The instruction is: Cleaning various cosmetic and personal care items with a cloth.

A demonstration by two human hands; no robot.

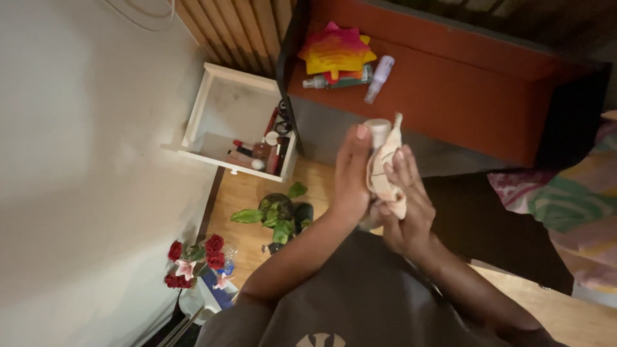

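Home bedroom, white drawer (222, 153) of cosmetics (260, 153), patterned bedding (565, 193) (colourful), potted plant (276, 215), roses (196, 257) on wooden floor (244, 193)

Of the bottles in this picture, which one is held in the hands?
The pale bottle at centre: the left hand grips it and the right hand presses a cloth against it. The lavender bottle and the clear one lie on the red shelf.

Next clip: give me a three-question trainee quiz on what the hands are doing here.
1. True or false: both hands touch the pale bottle.
2. Which hand presses the cloth on the bottle: left or right?
3. What lies on the red shelf? A) folded colourful cloth and bottles B) roses C) a plant

Key: 1 true; 2 right, while the left hand steadies the bottle; 3 A.
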